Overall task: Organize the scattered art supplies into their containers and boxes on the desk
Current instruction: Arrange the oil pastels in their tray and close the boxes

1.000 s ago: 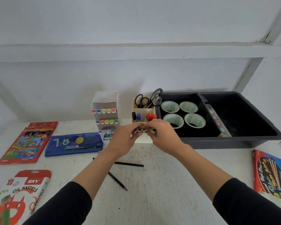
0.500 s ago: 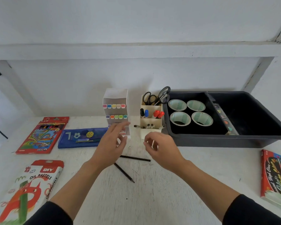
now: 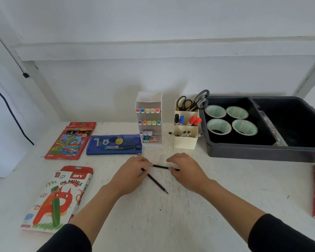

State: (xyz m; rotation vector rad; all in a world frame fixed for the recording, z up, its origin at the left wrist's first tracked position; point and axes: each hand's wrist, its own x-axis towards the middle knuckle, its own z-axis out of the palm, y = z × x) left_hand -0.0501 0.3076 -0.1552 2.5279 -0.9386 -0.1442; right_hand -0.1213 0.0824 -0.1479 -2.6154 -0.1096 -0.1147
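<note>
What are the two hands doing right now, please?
Left hand: pinching the upper end of the slanted pencil.
Right hand: closed on the right end of the level pencil.

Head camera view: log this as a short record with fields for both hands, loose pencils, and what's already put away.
Left hand: over the spot where both pencils meet; grip unclear
Right hand: fingers curled on the right end of the horizontal pencil
Loose: diagonal pencil, lying on the desk
Stored: scissors and markers in the cream organizer; four tape rolls in the dark bin
</note>
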